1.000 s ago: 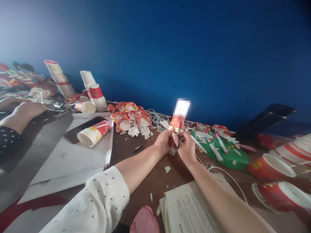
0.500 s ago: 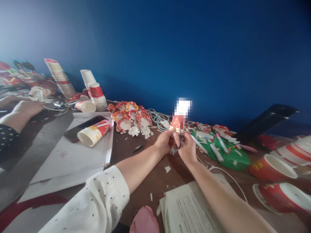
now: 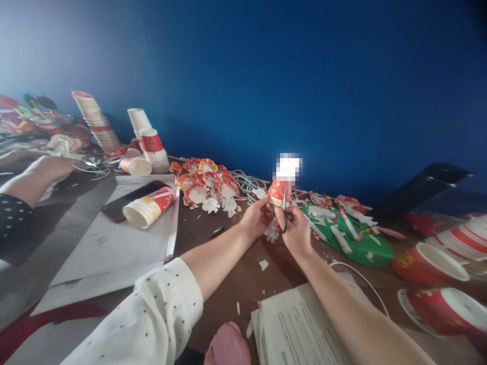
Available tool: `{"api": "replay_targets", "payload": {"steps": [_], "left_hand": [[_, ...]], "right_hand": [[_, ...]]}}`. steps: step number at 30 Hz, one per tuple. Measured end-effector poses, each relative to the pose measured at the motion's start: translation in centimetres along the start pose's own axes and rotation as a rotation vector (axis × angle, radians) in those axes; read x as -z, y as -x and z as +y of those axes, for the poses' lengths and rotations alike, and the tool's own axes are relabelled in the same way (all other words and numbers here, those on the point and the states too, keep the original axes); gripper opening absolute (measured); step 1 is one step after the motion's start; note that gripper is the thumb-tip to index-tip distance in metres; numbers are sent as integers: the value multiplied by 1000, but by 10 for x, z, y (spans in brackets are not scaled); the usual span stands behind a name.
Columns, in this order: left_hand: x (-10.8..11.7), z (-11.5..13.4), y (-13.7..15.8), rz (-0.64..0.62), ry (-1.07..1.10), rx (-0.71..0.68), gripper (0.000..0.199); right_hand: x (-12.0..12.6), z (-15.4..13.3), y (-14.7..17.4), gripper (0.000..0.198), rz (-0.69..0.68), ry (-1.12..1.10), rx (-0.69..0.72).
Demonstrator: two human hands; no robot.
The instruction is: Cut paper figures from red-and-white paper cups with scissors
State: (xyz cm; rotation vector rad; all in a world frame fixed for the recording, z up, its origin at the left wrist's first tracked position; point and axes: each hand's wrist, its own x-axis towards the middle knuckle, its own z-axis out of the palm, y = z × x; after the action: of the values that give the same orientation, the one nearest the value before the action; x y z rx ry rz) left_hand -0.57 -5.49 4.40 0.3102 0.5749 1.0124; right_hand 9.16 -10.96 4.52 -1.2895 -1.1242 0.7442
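In the middle of the head view, my left hand (image 3: pixel 258 217) grips a red paper cup (image 3: pixel 277 192) with a yellow band. My right hand (image 3: pixel 299 230) is closed round a pair of scissors (image 3: pixel 285 223) with dark handles. The blades point up along the cup's right side; whether they are cutting into it I cannot tell. A bright pixelated patch covers whatever is above the cup. White paper scraps lie below my hands. Left of them is a heap of red and white cut paper pieces (image 3: pixel 213 185).
On the left, nested cups (image 3: pixel 148 205) lie by a phone (image 3: pixel 125 203) on white paper (image 3: pixel 102 248); cup stacks (image 3: pixel 97 124) stand behind. Another person's hand (image 3: pixel 57 167) is farther left. A green sheet (image 3: pixel 365 251) with markers and red cups (image 3: pixel 429 261) occupy the right. Papers (image 3: pixel 292 324) lie in front.
My fingers have shifted slightly round the cup, whose yellow band shows more, and the scissors now stand lower at its right side. The other person's hand has moved a little right.
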Motion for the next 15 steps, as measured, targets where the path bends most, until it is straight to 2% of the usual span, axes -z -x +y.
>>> {"api": "replay_targets", "payload": {"steps": [3, 8, 15], "left_hand": [[0, 1, -1, 48, 49, -6, 26], [-2, 1, 1, 8, 42, -22, 28], [-3, 2, 0, 30, 95, -71, 22]], "right_hand": [[0, -1, 1, 41, -6, -15, -12], [-3, -8, 4, 40, -6, 4, -39], [-5, -17, 9, 38, -5, 33, -65]]}}
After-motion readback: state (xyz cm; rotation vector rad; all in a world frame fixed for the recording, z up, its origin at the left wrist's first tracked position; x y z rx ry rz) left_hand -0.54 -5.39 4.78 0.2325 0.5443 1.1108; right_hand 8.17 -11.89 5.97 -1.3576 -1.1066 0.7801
